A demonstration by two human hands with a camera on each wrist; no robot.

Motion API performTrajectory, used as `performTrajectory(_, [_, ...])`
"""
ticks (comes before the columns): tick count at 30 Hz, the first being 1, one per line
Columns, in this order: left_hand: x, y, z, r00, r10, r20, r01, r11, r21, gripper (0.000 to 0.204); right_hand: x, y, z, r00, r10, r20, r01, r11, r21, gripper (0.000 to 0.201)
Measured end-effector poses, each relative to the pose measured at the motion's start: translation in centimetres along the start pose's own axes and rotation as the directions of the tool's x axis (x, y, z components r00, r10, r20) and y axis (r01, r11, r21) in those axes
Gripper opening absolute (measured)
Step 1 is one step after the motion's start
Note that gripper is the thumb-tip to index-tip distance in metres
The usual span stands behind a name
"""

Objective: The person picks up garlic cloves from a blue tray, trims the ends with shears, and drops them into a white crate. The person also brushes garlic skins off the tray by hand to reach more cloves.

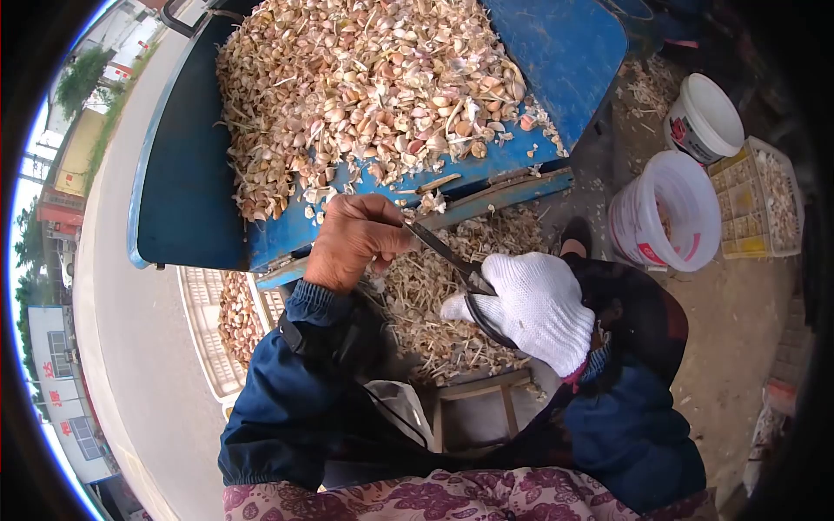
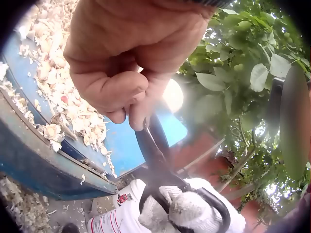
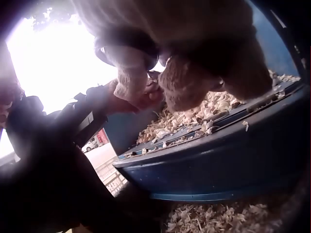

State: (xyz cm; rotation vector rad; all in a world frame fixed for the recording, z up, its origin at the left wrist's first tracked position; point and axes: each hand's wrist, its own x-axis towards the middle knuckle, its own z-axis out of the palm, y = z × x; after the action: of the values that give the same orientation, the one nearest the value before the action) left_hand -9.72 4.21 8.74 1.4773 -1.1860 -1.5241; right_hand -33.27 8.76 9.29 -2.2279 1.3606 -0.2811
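My bare left hand point(image 1: 360, 239) is at the front lip of a blue metal bin, thumb and fingertips pinched together at the tip of dark scissors point(image 1: 443, 247). They hold a small piece, apparently garlic, mostly hidden by the fingers. In a white knitted glove, my right hand point(image 1: 539, 304) grips the scissors, its fingers through the handle loops point(image 2: 221, 206). The blades point at the left fingertips and look nearly closed in the left wrist view. Beyond the hands, a large heap of garlic cloves point(image 1: 373, 95) fills the blue bin point(image 1: 556, 52).
Dry garlic stems and skins point(image 1: 443, 321) lie below the bin's lip. At left a pale crate point(image 1: 204, 339) holds cloves. To the right stand a white bucket point(image 1: 717, 113), a translucent bucket point(image 1: 630, 213) and a yellow crate point(image 1: 734, 213). A wooden frame point(image 1: 478, 391) is near my knees.
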Motion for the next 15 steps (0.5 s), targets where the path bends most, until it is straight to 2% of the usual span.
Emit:
performTrajectory(1, [-0.2,0.1,0.1,0.999,-0.027,0.033,0.027,1.0,0.003,0.012,-0.1,0.1,0.2,0.999,-0.02,0.032,0.019,0.999,0.051,0.055])
performTrajectory(2, [-0.4,0.2,0.3,0.996,-0.054,0.066,0.054,0.999,0.007,0.012,-0.2,0.2,0.2,0.966,0.065,0.251,-0.181,0.86,0.477,0.05])
performTrajectory(3, [-0.9,0.0,1.0,0.987,-0.063,0.148,0.06,0.998,0.025,0.013,-0.4,-0.5,-0.2,0.795,0.158,0.585,-0.59,0.424,0.687,0.046])
performTrajectory(5, [-1.3,-0.9,1.9,0.967,-0.138,0.213,0.139,0.99,0.013,0.011,-0.7,-0.8,-0.8,0.766,0.121,0.631,-0.636,0.0,0.772,0.048])
performTrajectory(6, [-0.8,-1.6,1.3,0.968,-0.142,0.207,0.142,0.99,0.015,0.011,-0.9,-0.4,0.2,0.773,0.168,0.612,-0.59,-0.166,0.79,0.051])
performTrajectory(7, [0.1,-2.5,0.3,0.992,-0.118,0.053,0.12,0.992,-0.028,0.009,-1.1,0.0,0.5,0.788,0.214,0.578,-0.561,-0.139,0.816,0.052])
performTrajectory(8, [1.0,-3.0,-0.7,0.99,-0.096,-0.1,0.09,0.994,-0.063,0.008,-1.1,0.0,0.4,0.789,0.212,0.577,-0.542,-0.201,0.816,0.051])
performTrajectory(9, [2.1,-3.0,-2.1,0.978,-0.056,-0.199,0.054,0.998,-0.016,0.006,-1.2,-0.1,0.2,0.791,0.209,0.576,-0.522,-0.262,0.812,0.05])
performTrajectory(11, [4.5,-3.5,-3.9,0.939,0.113,-0.325,-0.09,0.992,0.086,0.016,-1.2,0.3,0.6,0.807,0.175,0.565,-0.52,-0.245,0.818,0.049])
performTrajectory(13, [7.0,-3.7,-4.7,0.895,0.301,-0.329,-0.14,0.89,0.433,0.023,-1.1,0.3,0.6,0.821,0.149,0.551,-0.515,-0.226,0.827,0.048])
performTrajectory(14, [8.2,-4.2,-4.8,0.896,0.301,-0.326,-0.141,0.89,0.433,0.023,-0.8,-0.1,0.4,0.782,0.172,0.599,-0.544,-0.279,0.791,0.041])
performTrajectory(15, [9.3,-4.9,-4.7,0.782,0.598,-0.177,-0.338,0.645,0.686,0.023,-0.7,-0.2,0.3,0.739,0.193,0.645,-0.57,-0.33,0.752,0.037])
